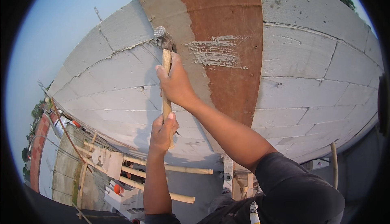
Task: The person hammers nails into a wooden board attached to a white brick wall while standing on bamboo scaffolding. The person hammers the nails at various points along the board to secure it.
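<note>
Hammer (pixel 166 59) stood head-up, left of frame centre, right hand (pixel 178 86) gripped upper handle, forearm (pixel 227 123) slanted from lower right, left hand (pixel 162 134) wrapped lower handle, head's contact with wall (pixel 122 71) appeared uncertain

Right hand (pixel 175 82) above left hand (pixel 162 135) on hammer (pixel 167 108) | hammer before the wall (pixel 109 77) | board (pixel 231 18) right of hammer | poles (pixel 185 168) low down, behind left arm (pixel 157 183)
</note>
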### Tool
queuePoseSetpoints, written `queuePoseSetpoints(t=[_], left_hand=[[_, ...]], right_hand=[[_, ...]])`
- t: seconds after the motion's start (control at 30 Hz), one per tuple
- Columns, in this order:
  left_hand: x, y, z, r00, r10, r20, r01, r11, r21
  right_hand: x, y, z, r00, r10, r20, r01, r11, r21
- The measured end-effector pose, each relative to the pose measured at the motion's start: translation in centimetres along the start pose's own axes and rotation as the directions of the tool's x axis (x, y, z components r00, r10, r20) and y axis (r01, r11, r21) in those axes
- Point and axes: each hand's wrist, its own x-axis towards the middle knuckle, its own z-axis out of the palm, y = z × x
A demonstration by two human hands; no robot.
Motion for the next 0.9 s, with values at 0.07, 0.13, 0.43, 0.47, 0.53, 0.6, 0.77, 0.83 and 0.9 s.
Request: queuePoseSetpoints(t=[0.07, 0.13, 0.43, 0.47, 0.53, 0.6, 0.77, 0.83, 0.9], left_hand=[[-0.3, 1.1, -0.5, 1.000, -0.006, 0.017, 0.005, 1.000, 0.015], [-0.3, 1.7, -0.8, 1.000, -0.008, 0.030, 0.007, 0.999, 0.039], [-1.2, 6.1, -1.2, 0.991, -0.136, 0.003, 0.132, 0.968, 0.214], [-1.3, 6.8, -1.2, 0.985, -0.173, -0.002, 0.169, 0.958, 0.231], [-1.1, 7.2, -1.4, 0.978, -0.208, -0.010, 0.205, 0.947, 0.246], [-1.2, 7.0, -1.9, 0.969, -0.247, -0.015, 0.244, 0.943, 0.226], [-1.2, 5.0, -2.8, 0.957, -0.148, 0.248, 0.181, 0.977, -0.115], [-2.0, 2.6, -3.3, 0.930, 0.023, 0.367, 0.138, 0.903, -0.407], [-2.4, 1.5, -2.7, 0.950, 0.057, 0.308, 0.141, 0.801, -0.582]], right_hand=[[0.2, 0.7, -0.5, 0.999, 0.026, 0.047, -0.028, 0.998, 0.051], [0.1, 1.8, -0.3, 0.999, -0.045, 0.026, 0.042, 0.993, 0.113], [-0.1, 3.1, -4.1, 0.988, 0.125, 0.089, -0.146, 0.946, 0.290], [-0.2, 2.8, -3.6, 0.988, 0.124, 0.091, -0.146, 0.946, 0.291], [-0.7, 1.7, -1.2, 0.970, 0.005, 0.242, -0.115, 0.888, 0.445], [-1.3, -0.5, 0.9, 0.938, 0.088, 0.335, -0.300, 0.689, 0.660], [-0.2, 0.7, 1.9, 0.875, 0.050, 0.482, -0.479, 0.244, 0.844], [-0.7, 0.1, 2.5, 0.887, 0.137, 0.441, -0.462, 0.255, 0.849], [-0.7, -0.1, 2.6, 0.893, 0.147, 0.425, -0.450, 0.274, 0.850]])
